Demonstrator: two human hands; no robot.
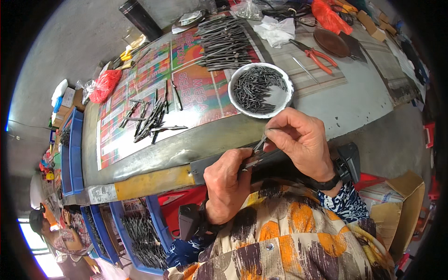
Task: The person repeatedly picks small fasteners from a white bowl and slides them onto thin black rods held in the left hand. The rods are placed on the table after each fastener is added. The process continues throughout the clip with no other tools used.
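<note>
My left hand [228, 179] is closed around a slim dark metal piece [259, 146] just in front of the table edge. At the upper end of that piece, the thumb and fingers of my right hand [301, 140] are pinched together. Whether they hold a separate small part is hidden by the fingertips. Right behind my right hand stands a white bowl [284, 108] filled with many small dark metal pins [254, 88]. A loose pile of slim dark pieces [156, 114] lies on the table to the left, much like the one in my left hand.
Neat rows of dark pieces [224, 42] lie behind the bowl. Red-handled pliers [319, 57], a thin silver rod [304, 69] and a brown round dish [331, 43] are at the back right. Blue bins [156, 214] stand below left; a cardboard box [406, 210] is at right. Another person [51, 228] is at far left.
</note>
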